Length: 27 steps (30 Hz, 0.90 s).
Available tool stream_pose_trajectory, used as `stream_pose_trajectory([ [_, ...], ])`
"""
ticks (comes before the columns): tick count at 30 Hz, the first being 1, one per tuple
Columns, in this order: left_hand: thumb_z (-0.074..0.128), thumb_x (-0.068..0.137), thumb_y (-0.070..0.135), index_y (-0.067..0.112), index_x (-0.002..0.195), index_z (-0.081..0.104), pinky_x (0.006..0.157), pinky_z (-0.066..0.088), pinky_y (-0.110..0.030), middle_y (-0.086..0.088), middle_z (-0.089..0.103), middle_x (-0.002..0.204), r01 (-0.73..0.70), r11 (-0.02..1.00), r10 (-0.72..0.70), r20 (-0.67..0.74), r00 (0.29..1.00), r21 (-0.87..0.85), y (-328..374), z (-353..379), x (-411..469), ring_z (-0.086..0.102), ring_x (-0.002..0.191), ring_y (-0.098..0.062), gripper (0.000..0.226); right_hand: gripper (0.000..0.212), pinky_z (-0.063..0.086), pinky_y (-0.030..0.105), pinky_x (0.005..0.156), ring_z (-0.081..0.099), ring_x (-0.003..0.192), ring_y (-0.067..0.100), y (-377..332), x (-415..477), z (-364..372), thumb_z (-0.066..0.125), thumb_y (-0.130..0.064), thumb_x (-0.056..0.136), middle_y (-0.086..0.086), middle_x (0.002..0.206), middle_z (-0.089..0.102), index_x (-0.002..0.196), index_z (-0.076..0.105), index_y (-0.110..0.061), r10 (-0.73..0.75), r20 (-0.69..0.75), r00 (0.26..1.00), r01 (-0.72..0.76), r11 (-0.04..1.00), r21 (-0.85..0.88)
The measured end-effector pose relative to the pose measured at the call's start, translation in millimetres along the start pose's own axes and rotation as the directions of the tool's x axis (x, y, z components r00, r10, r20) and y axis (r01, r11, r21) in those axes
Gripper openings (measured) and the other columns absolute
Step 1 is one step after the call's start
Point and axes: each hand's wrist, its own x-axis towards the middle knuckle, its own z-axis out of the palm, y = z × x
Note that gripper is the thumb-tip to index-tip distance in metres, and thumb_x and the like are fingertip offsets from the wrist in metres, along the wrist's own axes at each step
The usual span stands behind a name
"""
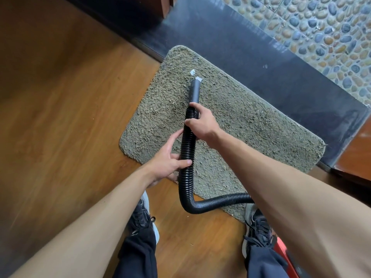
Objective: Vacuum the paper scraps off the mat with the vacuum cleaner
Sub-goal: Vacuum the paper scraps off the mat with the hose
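A shaggy grey-green mat [251,125] lies on the wooden floor. A black ribbed vacuum hose [185,177] curves up from the lower right and ends in a grey nozzle [194,91]. My right hand [202,123] grips the hose just behind the nozzle. My left hand [170,161] holds the hose lower down, thumb over it. The nozzle tip touches a white paper scrap [198,78]. A second scrap [192,72] lies just beyond it on the mat.
Brown wooden floor [70,117] spreads to the left. A dark stone threshold [261,57] borders the mat's far side, with pebble flooring [321,27] beyond. My two shoes [259,229] stand at the mat's near edge. A red object [285,255] sits by my right foot.
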Motion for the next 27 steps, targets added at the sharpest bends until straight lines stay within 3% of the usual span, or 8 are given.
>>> stream_pose_trajectory([
  [3,0.066,0.09,-0.002,0.058,0.147,0.021,0.074,0.061,-0.051,-0.009,0.074,0.103,0.001,1.0,-0.001,0.012,1.0,0.005,8.1,8.6,5.7,0.074,0.095,-0.025,0.094,0.067,0.058,0.048,0.084,0.065,0.101,0.025,3.1,3.4,-13.3,0.056,-0.005,0.085,0.009,0.127,0.058,0.147,0.039,-0.026,-0.002,-0.022,1.0,0.002,1.0,0.012],
  [7,0.066,0.09,-0.001,0.058,0.147,0.019,0.077,0.06,-0.053,-0.011,0.073,0.108,0.007,1.0,-0.007,0.025,1.0,0.027,15.6,12.0,9.1,0.073,0.098,-0.026,0.094,0.067,0.06,0.048,0.079,0.066,0.098,0.026,1.7,6.0,-21.5,0.055,-0.005,0.086,0.01,0.124,0.059,0.147,0.039,-0.026,0.003,-0.015,1.0,-0.002,1.0,0.017],
  [22,0.065,0.091,-0.002,0.059,0.145,0.02,0.065,0.059,-0.043,-0.016,0.073,0.11,0.021,0.999,-0.021,-0.006,1.0,-0.034,6.4,-10.5,8.6,0.073,0.097,-0.027,0.093,0.071,0.057,0.05,0.087,0.067,0.1,0.03,-13.8,14.8,5.6,0.057,-0.014,0.078,0.01,0.122,0.063,0.145,0.041,-0.027,-0.029,0.014,0.999,0.03,0.996,-0.086],
  [27,0.065,0.091,-0.003,0.057,0.146,0.021,0.076,0.06,-0.053,-0.017,0.072,0.111,0.005,1.0,-0.005,-0.008,1.0,-0.028,13.5,-9.5,11.8,0.072,0.1,-0.029,0.093,0.069,0.057,0.049,0.087,0.066,0.101,0.027,-16.1,17.6,1.0,0.057,-0.012,0.079,0.01,0.124,0.06,0.145,0.042,-0.027,-0.064,-0.009,0.998,0.063,0.995,-0.077],
])
